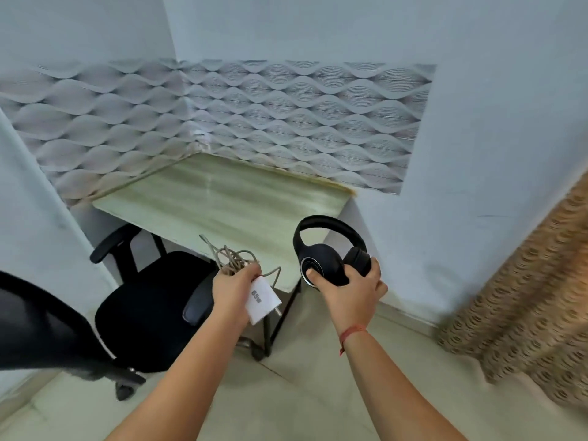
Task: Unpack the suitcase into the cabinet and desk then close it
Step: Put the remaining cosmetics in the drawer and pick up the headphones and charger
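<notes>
My left hand grips a white charger block marked 65W together with its bundled grey cable, held just over the desk's near edge. My right hand holds black over-ear headphones by one ear cup, headband up, near the desk's front right corner. The pale green desk stands in the wall corner with a bare top. Neither the suitcase nor the cabinet is in view.
A black office chair with armrests stands at the desk's left front, partly under it. A second dark chair back fills the left edge. A patterned brown curtain hangs at right. Wavy grey wall panels back the desk.
</notes>
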